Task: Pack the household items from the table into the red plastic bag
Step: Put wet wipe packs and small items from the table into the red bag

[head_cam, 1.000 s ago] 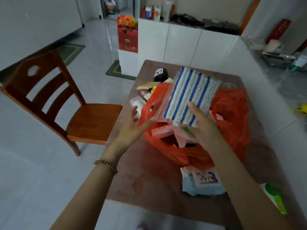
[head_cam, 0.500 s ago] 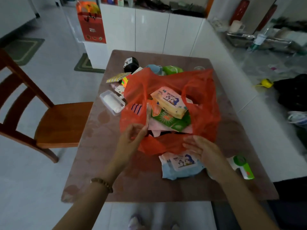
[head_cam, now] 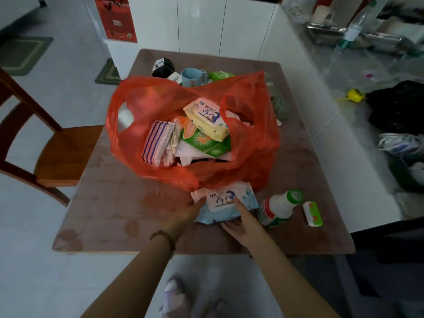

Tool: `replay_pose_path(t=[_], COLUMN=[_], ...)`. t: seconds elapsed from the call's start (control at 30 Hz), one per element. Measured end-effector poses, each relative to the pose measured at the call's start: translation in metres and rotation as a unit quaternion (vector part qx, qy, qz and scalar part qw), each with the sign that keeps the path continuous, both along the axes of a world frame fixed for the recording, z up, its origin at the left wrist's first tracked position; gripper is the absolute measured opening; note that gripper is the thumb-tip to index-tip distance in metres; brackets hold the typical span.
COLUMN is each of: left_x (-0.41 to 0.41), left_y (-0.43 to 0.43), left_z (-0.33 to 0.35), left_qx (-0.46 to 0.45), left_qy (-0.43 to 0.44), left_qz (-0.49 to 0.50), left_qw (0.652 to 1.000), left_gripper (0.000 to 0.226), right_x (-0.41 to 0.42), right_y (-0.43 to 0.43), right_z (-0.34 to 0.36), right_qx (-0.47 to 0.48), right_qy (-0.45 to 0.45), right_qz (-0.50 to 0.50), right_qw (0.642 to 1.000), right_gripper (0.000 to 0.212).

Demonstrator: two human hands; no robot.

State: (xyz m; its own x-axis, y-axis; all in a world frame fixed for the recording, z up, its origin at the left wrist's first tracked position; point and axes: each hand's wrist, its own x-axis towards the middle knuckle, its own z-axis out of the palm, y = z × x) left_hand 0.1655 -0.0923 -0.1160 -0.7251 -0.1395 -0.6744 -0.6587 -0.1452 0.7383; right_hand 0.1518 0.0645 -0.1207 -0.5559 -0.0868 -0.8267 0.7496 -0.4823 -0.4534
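Observation:
The red plastic bag stands open in the middle of the table. Inside it lie a blue-striped cloth pack, a yellow wipes pack and a green packet. A light blue baby wipes pack lies on the table just in front of the bag. My left hand touches its left end. My right hand rests on its near right side, a finger laid on top. Neither hand has lifted it.
A white bottle with a green cap and a small green packet lie right of the wipes. Behind the bag sit a black object, a blue cup and a green item. A wooden chair stands at the left.
The striped cloth pack held above the bag by my right hand now lies inside it. Both hands have left the bag's rim and come down onto the blue wipes pack.

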Motion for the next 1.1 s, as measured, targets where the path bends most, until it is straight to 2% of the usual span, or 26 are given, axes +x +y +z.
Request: replay_pose_path(t=[0.13,0.23,0.33,0.4,0.5,0.57,0.6,0.67,0.73,0.77,0.83,0.9,1.0,1.1], left_x=[0.008,0.027,0.047,0.056,0.054,0.042,0.034,0.012,-0.009,-0.019,-0.036,-0.047,-0.06,-0.064], left_y=[0.012,0.01,-0.001,-0.021,-0.057,-0.075,-0.084,-0.106,-0.128,-0.137,-0.145,-0.149,-0.159,-0.161], left_z=[-0.002,0.007,0.036,0.062,0.104,0.133,0.145,0.159,0.159,0.155,0.145,0.135,0.111,0.099], left_qx=[0.076,0.089,0.049,0.038,0.021,-0.061,-0.129,-0.312,-0.459,-0.496,-0.467,-0.37,-0.335,-0.306], left_qy=[-0.034,-0.049,-0.012,0.007,0.066,0.159,0.224,0.337,0.344,0.328,0.305,0.302,0.315,0.337], left_qz=[0.011,-0.03,-0.094,-0.139,-0.181,-0.12,-0.046,0.099,0.137,0.119,0.071,0.052,0.034,0.002], left_qw=[0.996,0.994,0.994,0.99,0.981,0.978,0.965,0.883,0.807,0.795,0.827,0.877,0.887,0.89], left_gripper=[0.046,0.04,0.02,0.015,0.028,0.033,0.031,0.028,0.054,0.068,0.073,0.053,0.024,0.015], right_x=[-0.001,0.014,0.031,0.035,0.028,0.015,0.007,-0.012,-0.037,-0.052,-0.085,-0.112,-0.122,-0.101], right_y=[-0.01,-0.005,0.004,0.008,0.003,-0.006,-0.013,-0.031,-0.057,-0.071,-0.099,-0.12,-0.127,-0.109], right_z=[0.003,0.006,0.015,0.033,0.07,0.093,0.104,0.123,0.132,0.132,0.122,0.106,0.09,0.099], right_qx=[0.021,-0.017,-0.083,-0.101,-0.108,-0.114,-0.117,-0.118,-0.106,-0.1,-0.062,0.041,0.207,0.279], right_qy=[0.023,0.047,0.092,0.131,0.193,0.225,0.237,0.259,0.27,0.275,0.285,0.28,0.271,0.335], right_qz=[0.014,0.019,0.035,0.047,0.069,0.076,0.081,0.097,0.099,0.099,0.081,0.054,0.078,0.123], right_qw=[0.999,0.999,0.992,0.985,0.973,0.965,0.961,0.954,0.952,0.951,0.953,0.958,0.937,0.891], right_gripper=[0.053,0.046,0.045,0.038,0.039,0.045,0.046,0.048,0.049,0.049,0.049,0.047,0.041,0.012])
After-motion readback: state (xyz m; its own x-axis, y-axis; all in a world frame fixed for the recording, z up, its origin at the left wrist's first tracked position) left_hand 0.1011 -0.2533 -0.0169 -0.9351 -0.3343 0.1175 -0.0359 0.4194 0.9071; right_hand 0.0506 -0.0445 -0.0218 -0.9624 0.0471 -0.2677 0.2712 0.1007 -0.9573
